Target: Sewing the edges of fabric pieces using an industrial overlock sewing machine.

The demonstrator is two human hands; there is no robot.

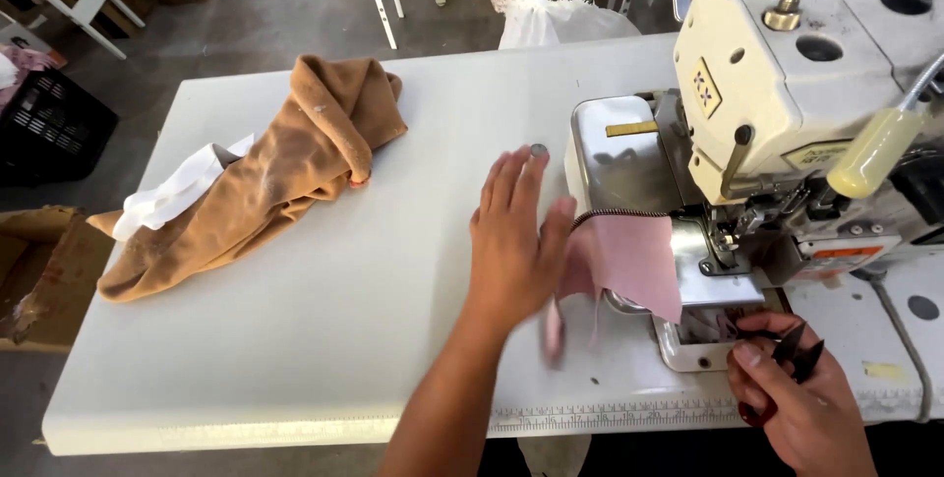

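My left hand (513,236) lies flat, fingers spread, on the left edge of a small pink fabric piece (629,259) that rests on the bed of a cream sewing machine (787,103). The pink piece reaches under the presser foot (723,241). My right hand (801,403) is at the table's front edge, closed around small black thread snips with a red loop (787,359), just below the machine's plate.
A tan cloth with a white strip tucked in it (265,172) lies crumpled at the far left of the white table (324,320). Cardboard boxes (44,270) and a black crate (49,128) stand on the floor at the left. White bags sit behind the table.
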